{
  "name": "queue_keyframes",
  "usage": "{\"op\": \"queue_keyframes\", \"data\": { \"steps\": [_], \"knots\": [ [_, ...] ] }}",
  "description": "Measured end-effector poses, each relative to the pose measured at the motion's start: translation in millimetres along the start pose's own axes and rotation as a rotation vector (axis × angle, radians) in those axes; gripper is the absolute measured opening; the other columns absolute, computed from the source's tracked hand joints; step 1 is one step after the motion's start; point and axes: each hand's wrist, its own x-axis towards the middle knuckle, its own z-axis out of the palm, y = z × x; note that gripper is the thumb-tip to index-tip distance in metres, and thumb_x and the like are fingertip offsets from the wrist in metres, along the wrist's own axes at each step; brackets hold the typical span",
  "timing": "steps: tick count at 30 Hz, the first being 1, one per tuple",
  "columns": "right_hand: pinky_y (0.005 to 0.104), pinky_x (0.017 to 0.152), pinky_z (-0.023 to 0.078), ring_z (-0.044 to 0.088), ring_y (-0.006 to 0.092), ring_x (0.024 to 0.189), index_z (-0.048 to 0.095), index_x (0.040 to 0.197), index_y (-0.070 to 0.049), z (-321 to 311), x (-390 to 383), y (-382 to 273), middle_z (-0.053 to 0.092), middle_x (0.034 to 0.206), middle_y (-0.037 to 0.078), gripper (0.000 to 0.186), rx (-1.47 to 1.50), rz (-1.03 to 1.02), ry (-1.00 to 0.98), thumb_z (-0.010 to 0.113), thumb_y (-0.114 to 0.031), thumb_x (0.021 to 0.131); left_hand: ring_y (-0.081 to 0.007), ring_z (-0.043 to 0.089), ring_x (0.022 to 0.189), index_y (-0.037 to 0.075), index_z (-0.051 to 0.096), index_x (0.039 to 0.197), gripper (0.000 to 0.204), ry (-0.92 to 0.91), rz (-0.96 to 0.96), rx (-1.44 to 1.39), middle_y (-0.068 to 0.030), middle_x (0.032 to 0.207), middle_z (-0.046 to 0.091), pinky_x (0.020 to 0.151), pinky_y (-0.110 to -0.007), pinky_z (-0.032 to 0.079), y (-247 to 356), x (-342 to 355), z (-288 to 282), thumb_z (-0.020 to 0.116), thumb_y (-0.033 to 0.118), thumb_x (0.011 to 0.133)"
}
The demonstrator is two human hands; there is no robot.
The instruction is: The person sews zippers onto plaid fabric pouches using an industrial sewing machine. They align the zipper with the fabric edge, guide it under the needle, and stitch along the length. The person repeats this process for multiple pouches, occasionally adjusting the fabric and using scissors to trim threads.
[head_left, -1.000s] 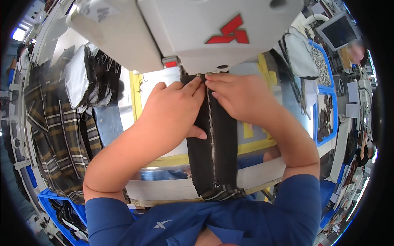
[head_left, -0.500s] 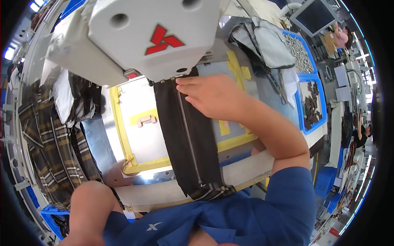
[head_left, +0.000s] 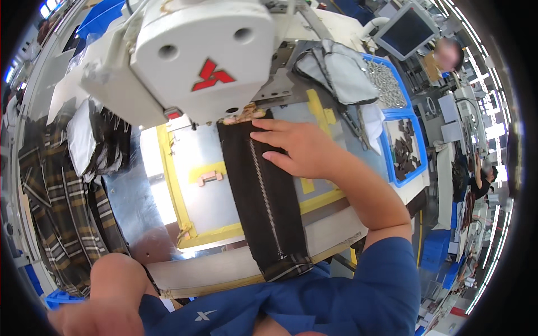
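One right hand of mine (head_left: 300, 147), fingers spread, steadies the long black cloth strip (head_left: 244, 185), which may skew because my left hand (head_left: 96, 320), fingers blurred beyond telling, is away.

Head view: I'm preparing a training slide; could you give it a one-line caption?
The right hand rests on dark cloth with a long zipper at a white sewing machine.

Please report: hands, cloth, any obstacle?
Right hand on dark cloth. Left hand off cloth, blurred. Cloth's far end at machine. Pink block beside the cloth, not on it.
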Motion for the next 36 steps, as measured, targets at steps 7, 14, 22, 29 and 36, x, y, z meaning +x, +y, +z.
{"op": "queue_keyframes", "data": {
  "steps": [7, 14, 22, 29, 36],
  "knots": [
    [0.0304, 0.071, 0.056, 0.073, 0.0196, 0.078, 0.079, 0.096, -0.003, -108, -27, 90, 0.079, 0.093, 0.011, 0.015, -0.120, 0.456, 0.809, 0.078, -0.019, 0.096, -0.0360, 0.068, 0.090, 0.003, 0.078, 0.107, 0.029, -0.550, -0.608, 0.718, -0.0137, 0.096, 0.073, 0.082, -0.047, 0.054, -113, -48, 29, 0.087, 0.015, 0.082],
    [0.0456, 0.087, 0.059, 0.078, 0.0381, 0.092, 0.083, 0.104, -0.003, -133, -114, 266, 0.080, 0.097, 0.022, 0.023, -0.431, 0.817, 0.294, 0.078, -0.014, 0.085, -0.0368, 0.061, 0.127, -0.003, 0.066, 0.136, 0.078, -0.943, -0.511, 1.046, -0.0183, 0.135, 0.064, 0.110, -0.047, 0.047, -162, -109, 17, 0.084, 0.052, 0.084],
    [0.0539, 0.091, 0.057, 0.073, 0.0471, 0.100, 0.079, 0.100, 0.001, -121, -116, 281, 0.075, 0.103, 0.030, 0.021, -0.651, 0.673, 0.061, 0.073, -0.002, 0.080, -0.0367, 0.064, 0.125, -0.004, 0.068, 0.134, 0.080, -0.971, -0.480, 1.124, -0.0195, 0.135, 0.067, 0.109, -0.046, 0.050, -161, -110, 13, 0.079, 0.059, 0.086],
    [0.0506, 0.085, 0.056, 0.072, 0.0438, 0.092, 0.071, 0.098, 0.001, -143, -101, 276, 0.075, 0.095, 0.025, 0.014, -0.839, 0.723, 0.407, 0.067, -0.011, 0.092, -0.0358, 0.064, 0.125, -0.004, 0.068, 0.135, 0.079, -0.958, -0.473, 1.083, -0.0185, 0.136, 0.067, 0.110, -0.046, 0.050, -163, -116, 11, 0.079, 0.058, 0.087],
    [0.0261, 0.075, 0.053, 0.069, 0.0128, 0.081, 0.074, 0.106, -0.003, -101, -3, 76, 0.075, 0.093, 0.006, 0.017, 0.439, 0.405, 0.396, 0.075, -0.007, 0.090, -0.0363, 0.064, 0.130, -0.004, 0.068, 0.135, 0.078, -0.935, -0.513, 1.076, -0.0190, 0.140, 0.067, 0.110, -0.045, 0.051, -163, -118, 12, 0.080, 0.056, 0.086]
  ]
}}
